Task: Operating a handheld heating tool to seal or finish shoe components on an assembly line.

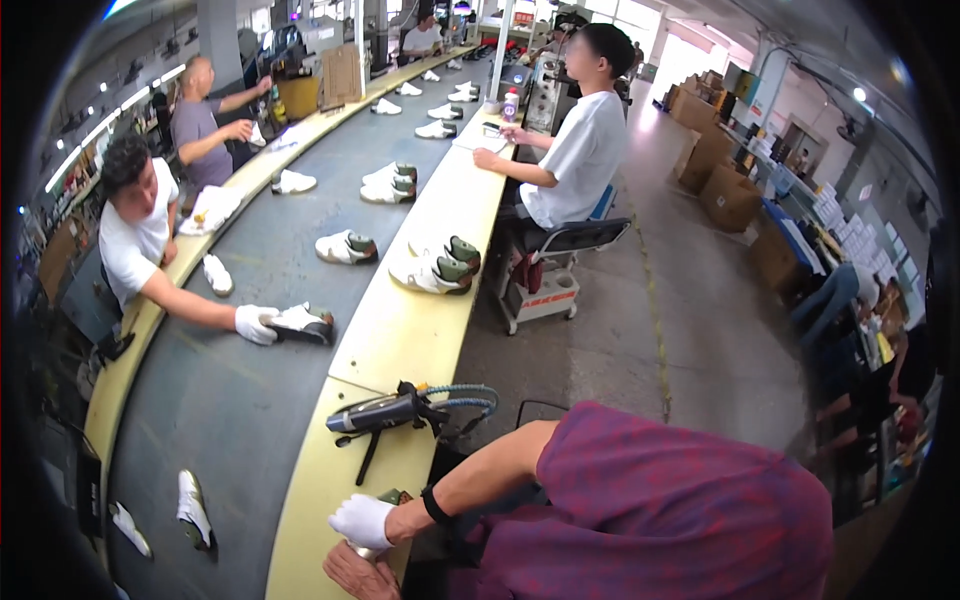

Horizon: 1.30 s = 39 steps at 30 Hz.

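Over the near end of the yellow ledge (385,345), the gloved right hand (362,520) and bare left hand (358,573) grasp a mostly hidden shoe (398,496); grey belt (220,420) borders the ledge's left, open floor (620,345) its right.

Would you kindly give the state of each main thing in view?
Right hand: white-gloved, curled; grip hidden
Left hand: bare, curled
Shoe behind right hand: mostly hidden
Black tool: lying unheld, hose attached
Shoe pair on ledge: upright
Shoe at co-worker's glove: held
Chair: occupied
Conveyor: motion unclear
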Tool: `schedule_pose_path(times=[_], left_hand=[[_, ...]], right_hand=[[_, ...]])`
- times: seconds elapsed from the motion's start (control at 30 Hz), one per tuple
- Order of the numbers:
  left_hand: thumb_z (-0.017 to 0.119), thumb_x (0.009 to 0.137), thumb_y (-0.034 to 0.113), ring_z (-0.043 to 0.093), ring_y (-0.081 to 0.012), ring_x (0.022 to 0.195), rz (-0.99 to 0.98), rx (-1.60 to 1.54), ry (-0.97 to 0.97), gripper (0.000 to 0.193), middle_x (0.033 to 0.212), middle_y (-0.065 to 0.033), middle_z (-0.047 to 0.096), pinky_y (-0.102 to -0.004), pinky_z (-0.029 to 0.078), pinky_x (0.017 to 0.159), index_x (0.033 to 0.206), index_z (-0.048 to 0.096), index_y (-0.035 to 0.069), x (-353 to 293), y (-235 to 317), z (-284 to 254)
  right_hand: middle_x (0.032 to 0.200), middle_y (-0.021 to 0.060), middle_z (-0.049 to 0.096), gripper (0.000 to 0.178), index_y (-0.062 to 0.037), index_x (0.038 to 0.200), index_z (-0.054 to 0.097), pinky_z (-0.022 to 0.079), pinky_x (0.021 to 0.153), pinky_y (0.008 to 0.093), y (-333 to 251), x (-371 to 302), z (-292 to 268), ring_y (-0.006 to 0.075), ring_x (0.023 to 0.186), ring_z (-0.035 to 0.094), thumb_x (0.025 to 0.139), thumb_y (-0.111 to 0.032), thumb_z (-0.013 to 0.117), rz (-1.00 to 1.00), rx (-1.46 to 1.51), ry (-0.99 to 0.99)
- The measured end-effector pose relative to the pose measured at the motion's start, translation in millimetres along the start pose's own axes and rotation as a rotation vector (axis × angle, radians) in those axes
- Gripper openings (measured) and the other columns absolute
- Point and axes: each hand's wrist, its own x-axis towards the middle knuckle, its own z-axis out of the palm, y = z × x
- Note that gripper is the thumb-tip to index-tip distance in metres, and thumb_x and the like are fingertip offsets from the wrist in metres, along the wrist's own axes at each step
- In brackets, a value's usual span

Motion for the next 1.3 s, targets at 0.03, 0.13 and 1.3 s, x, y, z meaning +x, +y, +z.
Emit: schedule_pose_path(times=[0.03,0.13,1.3], left_hand=[[0.089,0.076,0.017,0.056,-0.0445,0.126,0.009,0.007,0.019,0.073,0.128,-0.0234,0.062,-0.0575,0.043,0.11,0.138,0.056,-0.003,2.9,-4.5,2.7],[0.086,0.079,0.016,0.055,-0.0436,0.126,0.08,-0.032,-0.002,0.075,0.13,-0.0235,0.061,-0.0582,0.04,0.113,0.143,0.052,-0.003,-2.2,-7.1,0.7],[0.067,0.103,0.043,0.072,-0.0184,0.088,-1.14,-1.253,0.466,0.044,0.104,-0.0069,0.072,-0.0397,0.059,0.065,0.119,0.069,0.003,-93.5,-302.0,-116.0]], right_hand=[[0.082,0.0219,0.075,0.027,-0.0018,0.09,0.07,0.061,0.074,0.0503,5.4,0.2,0.4,0.0418,0.082,0.076,0.076,-0.022,0.081,-0.01,0.014,-0.006],[0.086,0.0187,0.074,0.025,-0.0035,0.093,0.068,0.059,0.077,0.0496,1.8,1.8,-7.6,0.04,0.088,0.075,0.083,-0.024,0.078,0.051,-0.004,-0.091],[0.127,0.0228,0.073,0.049,-0.0006,0.134,0.069,0.055,0.103,0.0432,-55.6,-6.4,-11.0,0.0397,0.119,0.07,0.102,-0.038,0.066,0.205,0.463,-0.451]])
